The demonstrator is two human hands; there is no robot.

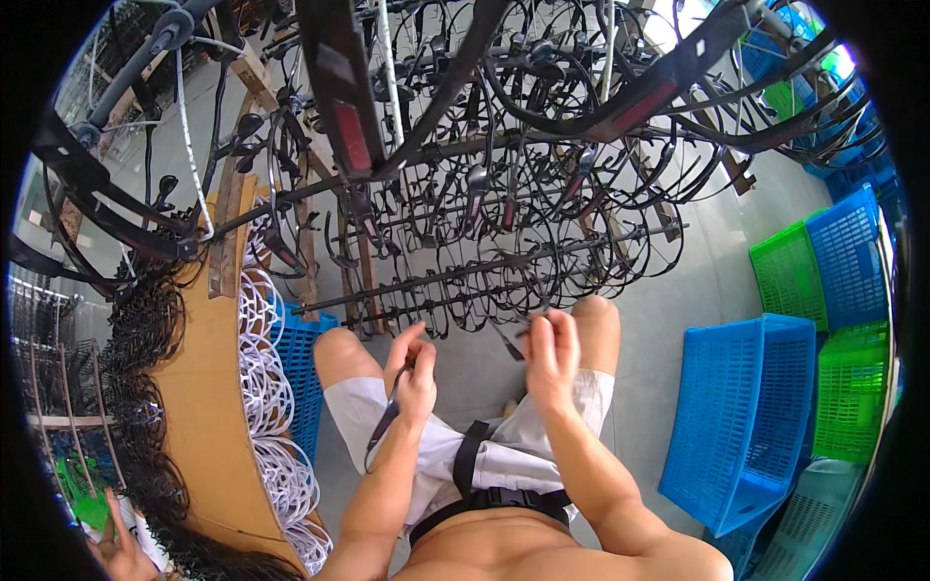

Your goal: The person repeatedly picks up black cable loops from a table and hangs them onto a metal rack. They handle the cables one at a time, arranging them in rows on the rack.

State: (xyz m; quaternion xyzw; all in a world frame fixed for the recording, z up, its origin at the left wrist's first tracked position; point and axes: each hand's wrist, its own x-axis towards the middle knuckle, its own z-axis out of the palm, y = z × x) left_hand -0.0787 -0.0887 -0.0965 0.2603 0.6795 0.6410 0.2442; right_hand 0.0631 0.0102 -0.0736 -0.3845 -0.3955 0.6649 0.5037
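My left hand (415, 376) is in front of my left thigh, its fingers closed around a dark curved strip (385, 426). That strip runs down along the inside of my left wrist. Across from it, my right hand (552, 356) is closed near my right knee, with thumb and fingers pinching a thin black piece (508, 343) that sticks out toward the left. The exact kind of either piece is too small to make out. Just beyond both hands hang rows of black curved, hoop-like parts (455, 300) on a rack.
Large black curved frames (349, 126) hang overhead, close in front. Left stands a tan board (208, 407) with bundles of white hoops (276, 397) and black hoops (145, 407). Blue crates (712, 416) and green crates (790, 271) stand right. Another person's arm (124, 542) shows lower left.
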